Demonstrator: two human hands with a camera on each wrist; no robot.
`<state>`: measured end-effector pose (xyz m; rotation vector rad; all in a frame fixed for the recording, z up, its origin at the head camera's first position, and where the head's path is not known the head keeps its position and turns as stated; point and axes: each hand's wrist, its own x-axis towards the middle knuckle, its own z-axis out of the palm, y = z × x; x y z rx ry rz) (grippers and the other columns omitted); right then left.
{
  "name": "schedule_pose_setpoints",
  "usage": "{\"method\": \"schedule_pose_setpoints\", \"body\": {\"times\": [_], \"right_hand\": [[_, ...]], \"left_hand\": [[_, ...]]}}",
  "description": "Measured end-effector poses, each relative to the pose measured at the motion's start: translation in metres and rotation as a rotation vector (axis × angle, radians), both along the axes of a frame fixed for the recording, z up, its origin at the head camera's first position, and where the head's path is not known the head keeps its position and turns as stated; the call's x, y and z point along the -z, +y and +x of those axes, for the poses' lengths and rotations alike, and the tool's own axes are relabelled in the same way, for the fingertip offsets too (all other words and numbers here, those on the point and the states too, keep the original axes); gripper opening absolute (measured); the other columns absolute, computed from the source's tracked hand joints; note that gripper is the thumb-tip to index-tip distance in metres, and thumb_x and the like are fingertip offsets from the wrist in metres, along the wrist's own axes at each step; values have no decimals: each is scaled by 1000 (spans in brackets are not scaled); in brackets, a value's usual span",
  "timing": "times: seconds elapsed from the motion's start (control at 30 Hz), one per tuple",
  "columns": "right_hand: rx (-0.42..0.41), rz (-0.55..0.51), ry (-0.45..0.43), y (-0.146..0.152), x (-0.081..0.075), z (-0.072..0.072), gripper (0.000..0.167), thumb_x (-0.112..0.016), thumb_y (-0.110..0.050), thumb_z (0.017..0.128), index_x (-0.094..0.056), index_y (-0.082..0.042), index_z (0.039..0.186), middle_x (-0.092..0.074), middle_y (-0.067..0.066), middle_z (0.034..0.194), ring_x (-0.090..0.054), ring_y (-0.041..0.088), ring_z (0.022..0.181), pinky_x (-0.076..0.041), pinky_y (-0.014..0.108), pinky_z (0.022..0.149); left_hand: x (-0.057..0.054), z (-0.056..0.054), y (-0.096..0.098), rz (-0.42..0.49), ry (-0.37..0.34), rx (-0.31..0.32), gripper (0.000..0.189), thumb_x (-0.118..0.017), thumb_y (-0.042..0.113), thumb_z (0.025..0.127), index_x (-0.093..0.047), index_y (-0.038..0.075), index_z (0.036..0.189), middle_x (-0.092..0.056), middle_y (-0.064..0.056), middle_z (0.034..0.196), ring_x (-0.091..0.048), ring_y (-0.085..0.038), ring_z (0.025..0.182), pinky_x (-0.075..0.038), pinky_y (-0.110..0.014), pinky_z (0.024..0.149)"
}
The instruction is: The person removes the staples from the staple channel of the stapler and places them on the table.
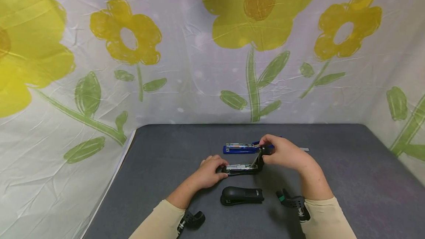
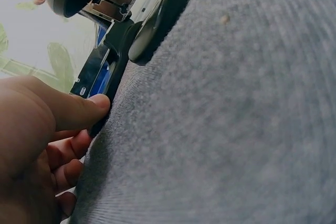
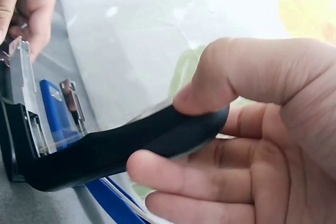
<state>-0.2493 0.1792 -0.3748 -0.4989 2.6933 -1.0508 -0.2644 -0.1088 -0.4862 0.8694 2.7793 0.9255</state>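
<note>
A black stapler point(image 1: 242, 169) lies swung open, its base along the table and its top cover point(image 3: 131, 140) standing up at the right end. The silvery staple channel point(image 1: 237, 166) shows along the base. My left hand point(image 1: 210, 171) pinches the left end of the base between thumb and fingers, also seen in the left wrist view. With thumb and fingers my right hand point(image 1: 283, 153) grips the upper end of the raised cover. In the right wrist view a thin spring point(image 3: 139, 116) runs beside that cover.
Behind the black stapler lies an opened blue stapler point(image 1: 239, 149), with a thin pale strip point(image 1: 303, 149) out to its right. A second black stapler point(image 1: 241, 196), closed, lies in front. The grey table point(image 1: 166, 150) meets a flower-printed curtain point(image 1: 186, 95) at the back.
</note>
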Motion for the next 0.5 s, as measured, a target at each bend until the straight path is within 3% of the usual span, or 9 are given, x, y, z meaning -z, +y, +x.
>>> {"method": "schedule_pose_setpoints", "body": {"times": [0.3,0.5], "right_hand": [[13,5,-46,22,-5,3,34,-72,-6,85,-56,-1,115,-60,17,116,-53,21,76,-42,39,69],[30,62,-55,38,-4,2,36,-74,-8,83,-61,3,115,-61,18,117,-56,30,98,-47,43,78]], "left_hand": [[0,0,-1,-14,14,4,28,-76,20,95,-71,9,120,-59,2,104,-50,-18,98,-37,-41,86],[1,-1,-1,-31,-3,-6,28,-75,21,96,-71,11,122,-58,3,104,-49,-17,99,-36,-42,88]]}}
